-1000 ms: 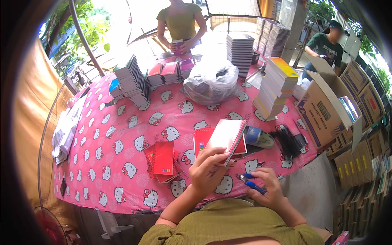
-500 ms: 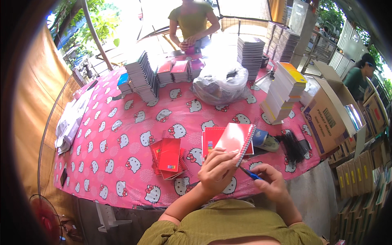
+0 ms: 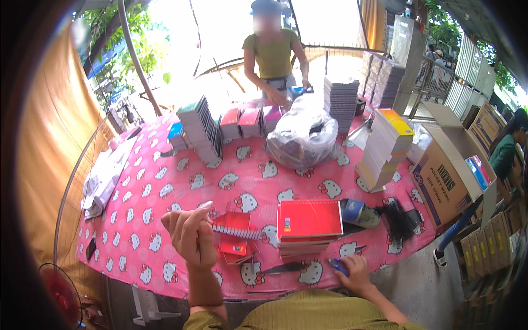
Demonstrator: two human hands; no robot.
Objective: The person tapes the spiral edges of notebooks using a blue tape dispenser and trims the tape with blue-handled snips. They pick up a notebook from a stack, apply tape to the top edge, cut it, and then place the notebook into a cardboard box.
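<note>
My left hand (image 3: 193,239) is raised at the left and pinches a spiral notebook (image 3: 236,231), seen nearly edge-on with its coil showing. The notebook hangs over a small, untidy pile of red notebooks (image 3: 235,248); whether it touches them I cannot tell. Close to the table's front edge, my right hand (image 3: 356,275) is closed round a blue-handled tool (image 3: 339,267) that looks like small pliers, its tip hard to make out. Between the hands stands a neat stack of red spiral notebooks (image 3: 309,220).
Behind the stack lie a blue-grey pouch-like thing (image 3: 360,213) and a heap of black coils (image 3: 400,217). Farther back stand a plastic bag (image 3: 303,140), tall notebook stacks (image 3: 199,132) and a yellow-topped stack (image 3: 385,148). An open carton (image 3: 445,173) is at right. Another person (image 3: 272,55) stands across the table.
My left hand has carried the notebook from above the central stack leftward to the small pile. My right hand with the blue-handled tool has drawn away and lowered toward the table edge.
</note>
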